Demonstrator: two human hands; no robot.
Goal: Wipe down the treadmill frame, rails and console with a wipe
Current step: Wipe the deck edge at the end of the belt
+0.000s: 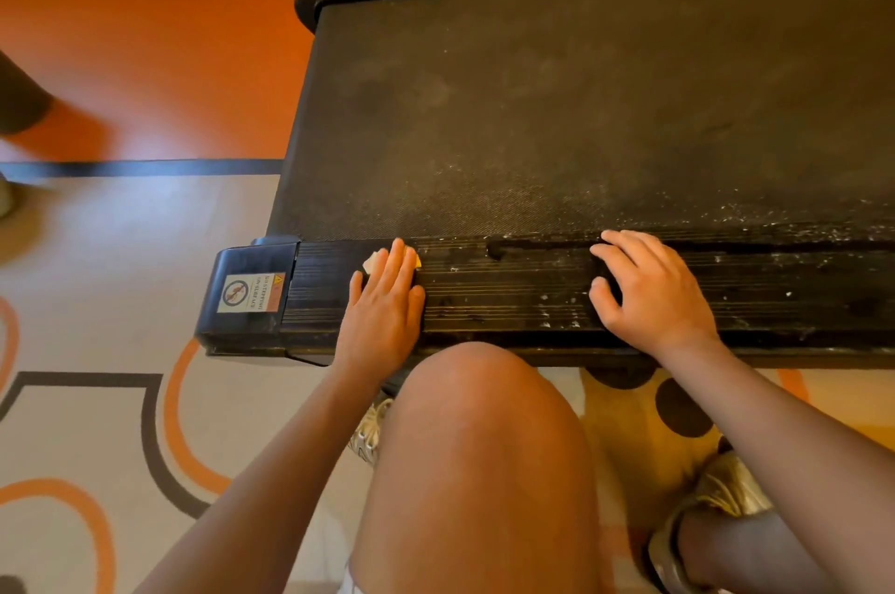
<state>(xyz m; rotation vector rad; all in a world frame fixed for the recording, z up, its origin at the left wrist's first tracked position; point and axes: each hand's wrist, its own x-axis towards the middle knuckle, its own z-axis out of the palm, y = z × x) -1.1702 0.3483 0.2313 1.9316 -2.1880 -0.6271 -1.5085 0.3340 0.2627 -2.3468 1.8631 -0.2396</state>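
Likely a gym or home exercise room: a dusty black treadmill (532, 109) bearing a "no stepping" warning sticker (252, 293) stands on cream carpet with orange rings (97, 303), beside glossy orange flooring (169, 60).

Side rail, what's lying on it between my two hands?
Head view: only ribbed side rail flecked with white debris between the left hand, pressing the wipe, and the right hand; no object.

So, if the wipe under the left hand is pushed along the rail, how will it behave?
The wipe is probably soft and floppy: it lies crumpled under the flat left hand. It looks light, so it may bunch on the ribbed rail unless pressed. It would likely gather the white specks.
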